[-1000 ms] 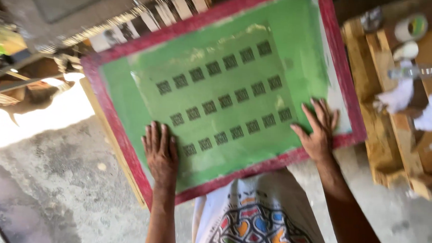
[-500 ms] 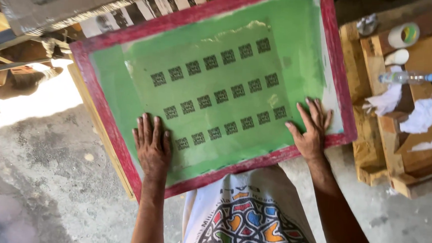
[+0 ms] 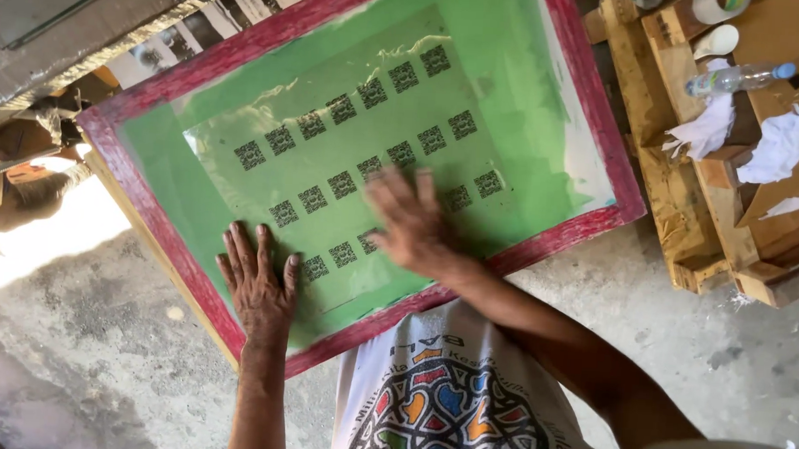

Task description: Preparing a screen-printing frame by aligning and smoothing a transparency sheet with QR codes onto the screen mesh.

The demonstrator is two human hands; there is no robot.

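Observation:
A printing screen point(image 3: 572, 56) with a red wooden frame and green mesh lies tilted before me. Three rows of small dark square patterns point(image 3: 367, 150) run across the mesh. My left hand point(image 3: 258, 285) rests flat, fingers spread, on the lower left part of the mesh near the frame's near edge. My right hand point(image 3: 411, 221) is blurred with motion and lies flat over the middle of the mesh, covering a few of the squares. Neither hand holds anything.
Wooden pallets and crates point(image 3: 694, 176) stand at the right, with crumpled white rags point(image 3: 782, 144), a clear plastic bottle point(image 3: 735, 80) and a tape roll point(image 3: 716, 6). Grey concrete floor point(image 3: 92, 354) lies below. My patterned white shirt point(image 3: 449, 409) shows at the bottom.
My right hand has swept left from the frame's right corner to the middle of the mesh. My left hand has stayed flat on the mesh. The view has shifted.

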